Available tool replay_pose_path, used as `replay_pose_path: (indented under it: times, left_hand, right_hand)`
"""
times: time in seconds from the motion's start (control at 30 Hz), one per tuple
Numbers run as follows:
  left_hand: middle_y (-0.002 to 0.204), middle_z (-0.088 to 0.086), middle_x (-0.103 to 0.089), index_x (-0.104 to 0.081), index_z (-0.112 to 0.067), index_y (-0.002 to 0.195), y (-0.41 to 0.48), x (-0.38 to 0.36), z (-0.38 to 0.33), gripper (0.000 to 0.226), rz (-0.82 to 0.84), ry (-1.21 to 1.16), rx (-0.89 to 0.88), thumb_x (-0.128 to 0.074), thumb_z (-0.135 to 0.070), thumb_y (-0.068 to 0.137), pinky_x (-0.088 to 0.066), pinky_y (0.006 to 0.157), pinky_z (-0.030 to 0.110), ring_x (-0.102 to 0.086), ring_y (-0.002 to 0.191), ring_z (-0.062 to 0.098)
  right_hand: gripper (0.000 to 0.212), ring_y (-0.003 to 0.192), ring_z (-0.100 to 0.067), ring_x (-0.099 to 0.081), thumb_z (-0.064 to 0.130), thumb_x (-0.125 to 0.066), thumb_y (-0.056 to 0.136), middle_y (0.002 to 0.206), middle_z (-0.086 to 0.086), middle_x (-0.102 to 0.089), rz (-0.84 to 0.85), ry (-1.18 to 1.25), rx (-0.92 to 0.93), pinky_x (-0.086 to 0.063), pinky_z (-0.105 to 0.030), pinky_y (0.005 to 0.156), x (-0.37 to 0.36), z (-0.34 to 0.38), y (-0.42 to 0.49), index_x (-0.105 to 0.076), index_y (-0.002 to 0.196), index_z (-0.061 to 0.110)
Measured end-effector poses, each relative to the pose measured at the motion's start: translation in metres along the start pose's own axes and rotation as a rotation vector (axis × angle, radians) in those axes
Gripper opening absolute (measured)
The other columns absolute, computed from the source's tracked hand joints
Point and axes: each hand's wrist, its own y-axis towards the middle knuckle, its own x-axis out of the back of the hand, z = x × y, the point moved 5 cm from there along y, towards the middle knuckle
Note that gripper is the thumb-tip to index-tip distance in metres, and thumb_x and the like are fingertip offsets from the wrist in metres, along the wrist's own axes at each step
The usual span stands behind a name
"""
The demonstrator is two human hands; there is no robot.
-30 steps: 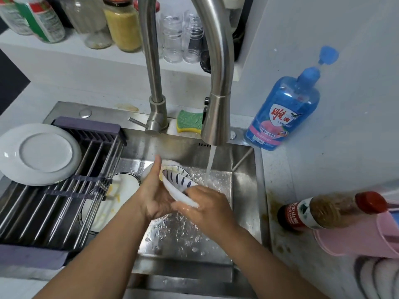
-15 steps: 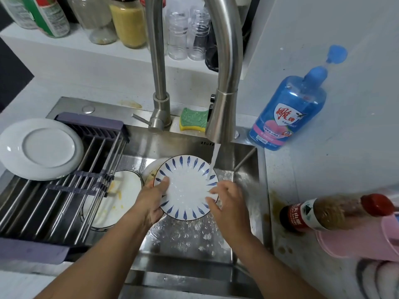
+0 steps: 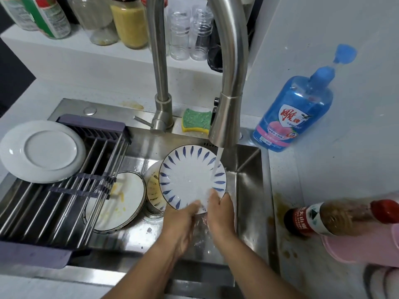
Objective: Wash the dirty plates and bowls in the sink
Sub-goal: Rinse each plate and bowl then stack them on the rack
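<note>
A white plate with blue leaf marks is tilted up under the running tap, water hitting its right side. My left hand grips its lower edge from the left and my right hand grips the lower edge from the right. Behind the plate a dirty bowl sits in the steel sink. A dirty white plate with yellow smears lies partly under the rack. A clean white plate rests upside down on the drying rack.
A green-and-yellow sponge lies on the sink ledge behind the tap. A blue dish soap bottle stands at the back right. A brown sauce bottle lies on a pink container on the right counter. Jars line the shelf behind.
The blue-patterned plate was turned from edge-on to face me and raised under the water stream. Both hands slid down to its lower edge and came close together.
</note>
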Motion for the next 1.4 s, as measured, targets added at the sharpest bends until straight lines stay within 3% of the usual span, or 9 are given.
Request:
replay_pose_path:
  times: [0.33,0.5,0.63,0.73,0.87,1.0,1.13,1.23,1.4]
  left_hand:
    - [0.114,0.004,-0.077,-0.06,-0.019,0.129,0.023,0.038,-0.07,0.036,0.165,0.519,0.025,-0.063,-0.039,0.1,-0.055,0.096,0.058,-0.074,0.104,0.03]
    - [0.107,0.006,-0.078,-0.064,-0.022,0.124,0.018,0.032,-0.09,0.041,0.151,0.476,0.027,-0.055,-0.053,0.099,-0.058,0.086,0.049,-0.074,0.101,0.037]
    - [0.117,0.002,-0.074,-0.052,-0.037,0.138,0.002,0.024,-0.086,0.044,0.213,0.437,-0.121,-0.066,-0.021,0.099,-0.061,0.069,0.039,-0.076,0.093,0.025]
    - [0.139,-0.003,-0.06,-0.035,-0.047,0.149,-0.005,0.028,-0.078,0.069,0.268,0.49,-0.201,-0.071,-0.024,0.096,-0.061,0.086,0.039,-0.071,0.109,0.013]
    - [0.168,-0.022,-0.006,-0.026,-0.059,0.151,-0.006,0.04,-0.084,0.092,0.383,1.083,-0.467,-0.079,-0.064,0.075,-0.019,0.124,0.036,-0.006,0.155,-0.001]
    - [0.145,-0.027,-0.051,-0.061,-0.045,0.123,-0.008,0.033,-0.103,0.043,0.405,1.374,-0.87,-0.078,-0.041,0.084,-0.038,0.117,0.042,-0.04,0.143,0.007]
    - [0.082,-0.015,-0.068,-0.071,-0.038,0.096,-0.01,0.031,-0.124,0.015,0.448,1.113,-0.618,-0.073,-0.023,0.093,-0.051,0.064,0.028,-0.061,0.071,0.008]
    - [0.077,-0.001,-0.068,-0.076,-0.034,0.091,-0.009,0.039,-0.135,0.02,0.467,0.796,-0.406,-0.076,-0.016,0.084,-0.045,0.061,0.031,-0.058,0.068,0.022]
    - [0.095,0.012,-0.078,-0.07,-0.002,0.111,-0.005,0.042,-0.139,0.03,0.455,0.553,-0.278,-0.068,0.011,0.085,-0.059,0.069,0.026,-0.073,0.082,0.018]
  right_hand:
    - [0.038,0.081,-0.02,-0.066,0.048,-0.045,0.102,0.085,-0.001,-0.07,0.217,-0.601,0.286,-0.055,-0.037,0.076,0.02,0.046,0.064,-0.067,0.103,0.017]
    - [0.033,0.084,-0.023,-0.067,0.037,-0.045,0.106,0.085,-0.002,-0.071,0.375,-0.405,0.133,-0.055,-0.036,0.083,0.012,0.053,0.063,-0.068,0.095,0.016]
    - [0.032,0.081,-0.027,-0.064,0.032,-0.042,0.106,0.087,-0.006,-0.067,0.305,-0.264,-0.051,-0.052,-0.031,0.069,0.02,0.041,0.051,-0.065,0.096,0.012]
    - [0.024,0.054,-0.017,-0.054,0.025,-0.045,0.105,0.07,-0.006,-0.061,0.324,-0.161,-0.249,-0.039,-0.02,0.049,0.027,0.029,0.039,-0.062,0.094,0.013]
    - [0.016,0.04,-0.013,-0.039,0.006,-0.042,0.101,0.054,-0.01,-0.053,0.449,-0.059,-0.358,-0.025,-0.018,0.041,0.032,0.032,0.033,-0.054,0.09,0.005]
    - [0.018,0.041,-0.011,-0.035,0.003,-0.037,0.094,0.057,-0.012,-0.055,0.486,-0.079,-0.433,-0.021,-0.018,0.04,0.037,0.055,0.028,-0.053,0.085,0.001]
    - [0.043,0.046,-0.01,-0.037,0.043,-0.043,0.102,0.061,-0.004,-0.054,0.527,-0.061,-0.513,-0.025,-0.019,0.041,0.031,0.071,0.026,-0.059,0.089,0.005]
    - [0.073,0.06,-0.017,-0.054,0.073,-0.039,0.096,0.084,-0.009,-0.063,0.479,0.013,-0.506,-0.044,-0.022,0.046,0.021,0.072,0.024,-0.064,0.112,0.006]
    - [0.022,0.096,-0.024,-0.067,0.026,-0.048,0.103,0.111,-0.01,-0.068,0.358,0.162,-0.288,-0.06,-0.044,0.079,0.013,0.077,0.013,-0.067,0.111,0.018]
